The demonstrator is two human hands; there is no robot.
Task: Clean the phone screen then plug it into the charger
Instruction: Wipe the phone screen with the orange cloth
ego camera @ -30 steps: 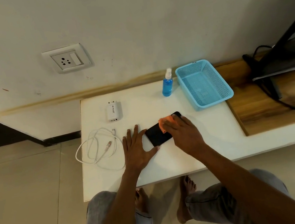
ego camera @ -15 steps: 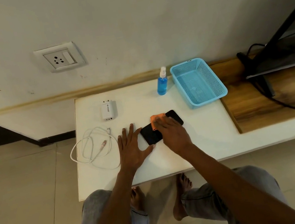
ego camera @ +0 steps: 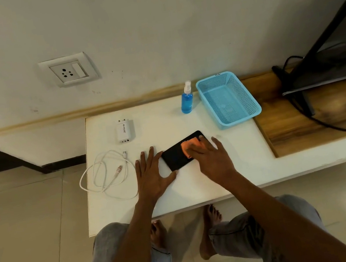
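A black phone (ego camera: 175, 156) lies screen-up and slanted on the white table (ego camera: 199, 186). My right hand (ego camera: 212, 158) presses an orange cloth (ego camera: 189, 145) flat onto the phone's far half, fingers straight and spread. My left hand (ego camera: 153, 175) lies flat on the table beside the phone, its thumb against the phone's near corner. A white charger adapter (ego camera: 124, 131) lies to the far left, and a coiled white cable (ego camera: 108, 174) sits near the table's left edge. A wall socket (ego camera: 69, 70) is above.
A blue spray bottle (ego camera: 186, 101) stands at the table's back, next to an empty blue mesh basket (ego camera: 228, 98). To the right is a wooden surface (ego camera: 302, 118) with black cables and a dark stand. My knees and bare feet show below the table's front edge.
My right hand slid the orange cloth along the screen toward the phone's far end. The left hand stayed flat beside the phone. The camera shifted slightly.
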